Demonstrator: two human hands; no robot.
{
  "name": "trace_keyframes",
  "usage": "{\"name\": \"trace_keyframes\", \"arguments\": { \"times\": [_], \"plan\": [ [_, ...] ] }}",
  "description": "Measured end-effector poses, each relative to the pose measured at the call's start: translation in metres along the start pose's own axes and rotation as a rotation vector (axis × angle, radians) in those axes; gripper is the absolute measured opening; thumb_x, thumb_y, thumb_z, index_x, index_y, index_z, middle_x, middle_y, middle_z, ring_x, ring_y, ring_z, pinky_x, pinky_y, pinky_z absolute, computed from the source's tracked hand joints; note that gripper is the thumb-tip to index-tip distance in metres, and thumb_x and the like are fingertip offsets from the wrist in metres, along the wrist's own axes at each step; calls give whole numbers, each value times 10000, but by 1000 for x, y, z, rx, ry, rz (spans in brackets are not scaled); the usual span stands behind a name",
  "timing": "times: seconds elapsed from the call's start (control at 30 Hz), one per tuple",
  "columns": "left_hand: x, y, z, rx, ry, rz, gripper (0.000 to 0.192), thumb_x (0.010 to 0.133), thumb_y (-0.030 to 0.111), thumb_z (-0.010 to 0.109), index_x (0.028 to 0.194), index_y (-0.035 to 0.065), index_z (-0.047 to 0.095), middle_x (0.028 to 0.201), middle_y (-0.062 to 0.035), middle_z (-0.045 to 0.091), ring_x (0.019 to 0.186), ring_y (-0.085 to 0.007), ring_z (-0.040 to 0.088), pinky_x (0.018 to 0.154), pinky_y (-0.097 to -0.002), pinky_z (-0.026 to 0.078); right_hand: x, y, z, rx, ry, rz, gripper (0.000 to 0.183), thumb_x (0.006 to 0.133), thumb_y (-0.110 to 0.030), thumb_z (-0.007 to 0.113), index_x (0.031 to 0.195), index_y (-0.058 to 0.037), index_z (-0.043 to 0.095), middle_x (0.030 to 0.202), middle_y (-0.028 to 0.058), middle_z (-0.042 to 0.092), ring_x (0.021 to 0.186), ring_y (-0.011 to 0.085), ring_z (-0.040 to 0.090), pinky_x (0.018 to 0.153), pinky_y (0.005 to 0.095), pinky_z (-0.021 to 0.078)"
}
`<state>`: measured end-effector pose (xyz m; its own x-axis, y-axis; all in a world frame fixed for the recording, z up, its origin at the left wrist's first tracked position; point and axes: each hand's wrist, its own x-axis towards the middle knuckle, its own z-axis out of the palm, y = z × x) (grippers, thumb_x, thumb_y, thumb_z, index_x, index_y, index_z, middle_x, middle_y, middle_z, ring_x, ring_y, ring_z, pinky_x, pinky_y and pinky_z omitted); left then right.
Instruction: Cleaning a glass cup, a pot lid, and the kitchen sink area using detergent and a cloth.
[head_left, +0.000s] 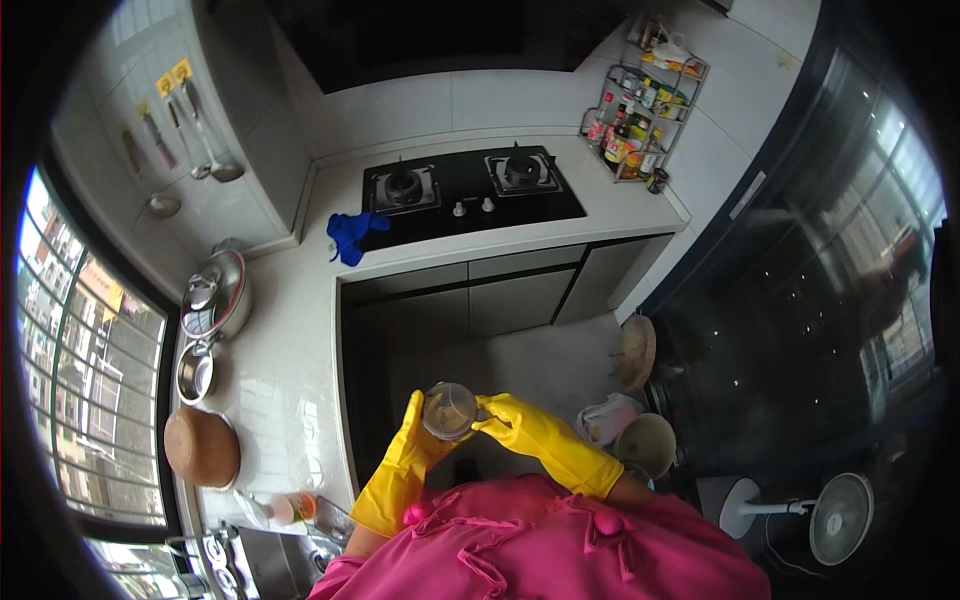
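Note:
Both hands wear yellow rubber gloves in front of the pink garment. My left hand (412, 450) is closed around the left side of a clear, round container (448, 411), seen from above. On its right side, my right hand (502, 420) grips what looks like the handle. Whether anything lies inside the container cannot be told. A blue cloth (352, 234) lies on the counter at the left front corner of the black gas hob (469, 217), well ahead of my hands.
The pale counter (289, 322) runs along the left, bearing steel pots (196, 371), a brown bowl (201, 448) and a spray bottle (289, 508) near the sink (274, 562). A bottle rack (645, 112) stands far right. Right of me are a bin (645, 445) and a fan (840, 517).

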<state>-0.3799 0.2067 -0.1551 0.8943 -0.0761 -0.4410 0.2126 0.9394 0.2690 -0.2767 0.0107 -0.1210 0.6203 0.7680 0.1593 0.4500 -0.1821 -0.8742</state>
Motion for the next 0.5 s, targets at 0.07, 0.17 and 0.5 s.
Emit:
{"name": "trace_keyframes", "arguments": {
  "times": [0.07, 0.17, 0.5],
  "plan": [
    [35, 6, -5, 152, -87, -6, 637, 951, 545, 582, 1376, 76, 506, 1428, -196, 514, 1287, -375, 525, 1068, -564, 444, 7, 6, -13, -15, 64, 11, 389, 919, -233, 715, 1245, -35, 640, 1143, 166, 682, 1071, 349, 645, 908, 408, 518],
    [74, 14, 31, 305, -256, -108, 596, 924, 416, 691, 1377, 85, 492, 1374, -196, 553, 1219, -347, 591, 996, -503, 524, 3, 33, -31, -84, 215, 18, 366, 913, -214, 718, 1233, -50, 651, 1149, 152, 686, 1074, 343, 645, 896, 407, 519],
    [233, 4, 78, 121, 92, -298, 595, 936, 346, 691, 1393, 43, 460, 1331, -225, 561, 1195, -389, 592, 964, -545, 534, 42, 130, -156, 372, 111, 515, 424, 918, -231, 730, 1281, -53, 606, 1005, 97, 709, 888, 219, 688, 776, 334, 533]
  ]
}}
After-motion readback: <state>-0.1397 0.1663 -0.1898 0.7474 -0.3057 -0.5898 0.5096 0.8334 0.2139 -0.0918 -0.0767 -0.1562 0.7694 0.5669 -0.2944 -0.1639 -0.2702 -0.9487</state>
